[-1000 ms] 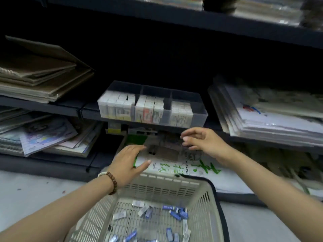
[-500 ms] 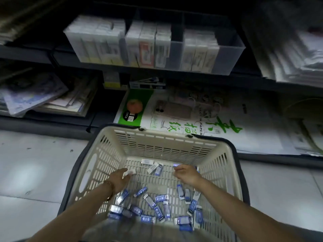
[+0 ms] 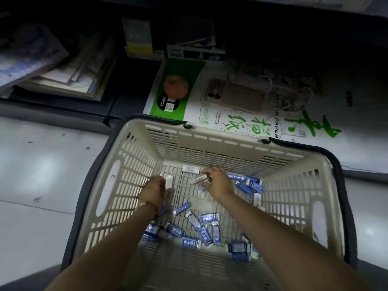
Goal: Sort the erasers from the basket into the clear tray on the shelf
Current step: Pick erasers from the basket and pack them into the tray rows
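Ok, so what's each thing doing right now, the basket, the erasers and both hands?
basket: upright on the floor, handle folded down round the rim.
loose erasers: scattered flat on the basket bottom.
left hand: inside the basket, holding a white eraser.
right hand: inside the basket, pinching a wrapped eraser.

Quantities: basket (image 3: 231, 143), 1; hands, 2 (left hand (image 3: 154, 191), right hand (image 3: 218, 182)); erasers (image 3: 210, 217), about 20, 1 held per hand, overlap prevents exact count; bracelet (image 3: 152, 206), 1; paper pack (image 3: 241, 114), 1.
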Demonstrator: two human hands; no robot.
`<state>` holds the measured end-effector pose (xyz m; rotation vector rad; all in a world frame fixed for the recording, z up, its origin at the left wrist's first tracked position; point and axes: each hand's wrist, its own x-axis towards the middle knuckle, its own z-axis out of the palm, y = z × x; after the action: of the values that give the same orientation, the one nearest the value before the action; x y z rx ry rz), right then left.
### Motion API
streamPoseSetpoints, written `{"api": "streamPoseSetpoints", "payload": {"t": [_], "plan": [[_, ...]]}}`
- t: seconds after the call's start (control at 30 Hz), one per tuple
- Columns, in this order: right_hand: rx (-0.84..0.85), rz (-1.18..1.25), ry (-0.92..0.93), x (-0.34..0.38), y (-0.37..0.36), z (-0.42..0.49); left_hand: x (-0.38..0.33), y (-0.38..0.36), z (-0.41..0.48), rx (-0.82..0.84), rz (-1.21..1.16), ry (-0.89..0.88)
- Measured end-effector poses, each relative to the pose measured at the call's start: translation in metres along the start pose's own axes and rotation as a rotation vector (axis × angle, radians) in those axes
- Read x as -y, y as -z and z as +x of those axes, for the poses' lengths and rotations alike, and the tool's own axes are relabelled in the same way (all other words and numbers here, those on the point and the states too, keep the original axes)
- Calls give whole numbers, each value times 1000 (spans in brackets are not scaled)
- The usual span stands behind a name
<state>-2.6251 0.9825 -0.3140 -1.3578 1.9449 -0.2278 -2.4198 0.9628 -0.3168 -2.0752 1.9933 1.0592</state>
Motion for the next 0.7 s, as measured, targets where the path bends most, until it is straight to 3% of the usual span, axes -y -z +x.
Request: {"api": "streamPoseSetpoints", "payload": {"t": [0.27, 0.6, 0.7], "plan": [[-88, 336, -106, -6, -11, -3, -8, -7, 15, 16, -64, 87], [-3, 653, -34, 0, 28, -21, -11, 9, 10, 378, -718, 246], [84, 660, -10, 8, 39, -24, -14, 17, 8, 458, -795, 249]]}}
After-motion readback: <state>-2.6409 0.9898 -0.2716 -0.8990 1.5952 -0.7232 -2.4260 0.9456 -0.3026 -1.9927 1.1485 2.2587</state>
